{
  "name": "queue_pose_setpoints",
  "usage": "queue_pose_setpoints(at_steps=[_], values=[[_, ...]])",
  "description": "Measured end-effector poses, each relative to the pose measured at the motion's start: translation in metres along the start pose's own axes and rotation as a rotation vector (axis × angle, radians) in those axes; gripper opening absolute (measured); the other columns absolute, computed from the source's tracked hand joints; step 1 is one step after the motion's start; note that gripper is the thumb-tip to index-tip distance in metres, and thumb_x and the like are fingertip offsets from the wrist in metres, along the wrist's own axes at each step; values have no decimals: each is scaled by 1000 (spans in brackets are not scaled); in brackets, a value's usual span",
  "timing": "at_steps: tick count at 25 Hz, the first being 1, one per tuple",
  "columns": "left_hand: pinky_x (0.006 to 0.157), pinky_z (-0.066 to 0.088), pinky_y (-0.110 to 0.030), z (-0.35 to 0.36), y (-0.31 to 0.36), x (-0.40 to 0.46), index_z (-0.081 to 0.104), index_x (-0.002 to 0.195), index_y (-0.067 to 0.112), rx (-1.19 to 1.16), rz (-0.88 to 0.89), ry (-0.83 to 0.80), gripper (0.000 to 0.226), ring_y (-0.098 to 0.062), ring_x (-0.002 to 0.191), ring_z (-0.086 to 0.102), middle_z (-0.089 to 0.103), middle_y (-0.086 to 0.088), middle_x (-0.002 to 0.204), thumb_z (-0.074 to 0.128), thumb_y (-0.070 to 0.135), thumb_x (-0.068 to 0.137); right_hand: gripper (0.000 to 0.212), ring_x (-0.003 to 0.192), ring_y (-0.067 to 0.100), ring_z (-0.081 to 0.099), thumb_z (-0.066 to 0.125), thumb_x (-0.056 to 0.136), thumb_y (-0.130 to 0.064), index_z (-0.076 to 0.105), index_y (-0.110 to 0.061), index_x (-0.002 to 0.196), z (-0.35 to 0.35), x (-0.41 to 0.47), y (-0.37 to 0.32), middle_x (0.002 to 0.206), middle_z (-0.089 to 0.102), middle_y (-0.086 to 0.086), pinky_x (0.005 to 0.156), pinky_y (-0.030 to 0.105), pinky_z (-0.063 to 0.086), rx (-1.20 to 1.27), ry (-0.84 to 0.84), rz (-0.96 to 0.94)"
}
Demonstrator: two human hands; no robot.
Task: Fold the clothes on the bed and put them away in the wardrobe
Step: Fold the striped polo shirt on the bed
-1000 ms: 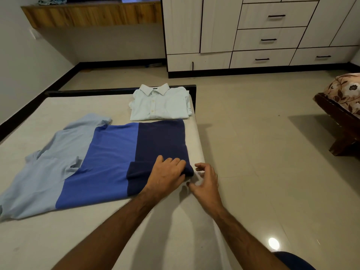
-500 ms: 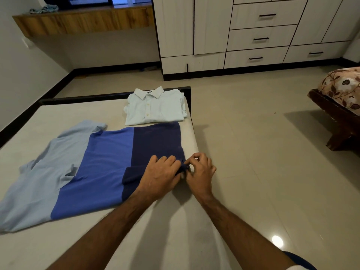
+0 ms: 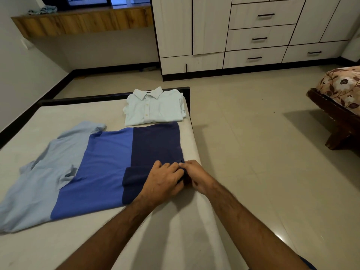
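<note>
Hands together at the near right corner of a tri-colour blue polo shirt (image 3: pixel 109 164), spread flat on the bed (image 3: pixel 175 240) by its right edge. Left hand (image 3: pixel 163 182) curled over the folded navy hem, right hand (image 3: pixel 196 176) pinching the same corner. Folded pale shirt (image 3: pixel 153 108) just beyond, touching the polo; wardrobe (image 3: pixel 253 32) across the floor.

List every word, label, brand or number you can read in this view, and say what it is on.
None: no readable text shows anywhere.
Colour-block polo shirt: no logo or print visible.
Folded pale button-up shirt: collar label too dark and small to read.
Wardrobe: plain fronts, no markings.
</note>
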State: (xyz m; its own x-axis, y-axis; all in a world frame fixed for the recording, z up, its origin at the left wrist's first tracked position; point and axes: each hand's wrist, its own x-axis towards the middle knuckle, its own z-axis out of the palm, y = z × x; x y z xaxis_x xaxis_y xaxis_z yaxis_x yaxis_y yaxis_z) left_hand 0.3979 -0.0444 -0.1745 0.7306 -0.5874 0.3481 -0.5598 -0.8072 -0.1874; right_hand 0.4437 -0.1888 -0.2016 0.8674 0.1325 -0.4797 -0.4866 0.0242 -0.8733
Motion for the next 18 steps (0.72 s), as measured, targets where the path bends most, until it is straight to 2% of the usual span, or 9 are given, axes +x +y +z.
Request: queue_pose_setpoints(at_steps=[1,3,5,6,7,9,12,15,18], values=[[65,39,-32,-1,0,0,67,95,24,-21,-7,-46,25,-12,67,53,61,4,84,47,40,94,29,99,27,70,56,94,-10,59,-13,124,2,2,-4,112,71,14,76,37,58,62,27,-18],[66,38,-32,0,-1,-3,65,97,24,-62,25,-159,24,-13,71,53,59,4,89,48,42,96,49,91,26,68,55,86,9,54,-19,126,0,7,-4,111,69,18,69,36,55,182,162,-88],[68,39,-35,3,8,-6,60,99,22,-123,69,-269,26,-20,81,56,58,1,99,41,39,95,48,85,29,65,54,79,13,55,-17,116,-9,13,8,111,67,25,70,42,56,201,322,-205],[72,41,-37,2,6,-10,58,101,21,-165,87,-313,27,-23,88,56,57,-1,106,39,37,93,44,88,32,65,54,75,9,56,-19,108,-10,16,15,114,65,27,78,49,58,161,401,-258],[79,43,-38,-1,2,-15,58,107,19,-210,97,-342,27,-24,97,56,55,-2,114,40,33,93,41,94,33,63,54,73,5,57,-21,104,-8,14,20,117,63,23,86,53,55,41,456,-317],[99,39,-34,-2,-16,-28,54,125,21,-227,134,-361,33,-20,121,49,48,2,136,48,23,92,39,106,30,56,58,79,3,60,-19,111,-1,1,25,121,56,10,96,48,49,-348,515,-519],[102,36,-35,-12,-58,-78,45,136,23,-135,154,-380,58,-20,133,40,37,5,151,50,14,80,34,119,25,46,64,92,-25,60,-25,126,19,-24,22,130,51,-1,100,43,39,-900,440,-740],[108,31,-35,-27,-108,-141,40,143,27,-88,-59,-435,64,-21,140,35,31,6,157,46,12,80,40,132,21,38,53,99,-38,51,-29,138,42,-18,12,143,45,-6,110,41,28,-1129,242,-631],[118,18,-32,-31,-137,-179,23,153,35,-125,-247,-548,74,-14,148,16,14,11,163,43,9,86,40,131,23,39,54,97,-38,50,-29,136,42,5,-14,140,46,-4,111,45,24,-1349,226,-479]])
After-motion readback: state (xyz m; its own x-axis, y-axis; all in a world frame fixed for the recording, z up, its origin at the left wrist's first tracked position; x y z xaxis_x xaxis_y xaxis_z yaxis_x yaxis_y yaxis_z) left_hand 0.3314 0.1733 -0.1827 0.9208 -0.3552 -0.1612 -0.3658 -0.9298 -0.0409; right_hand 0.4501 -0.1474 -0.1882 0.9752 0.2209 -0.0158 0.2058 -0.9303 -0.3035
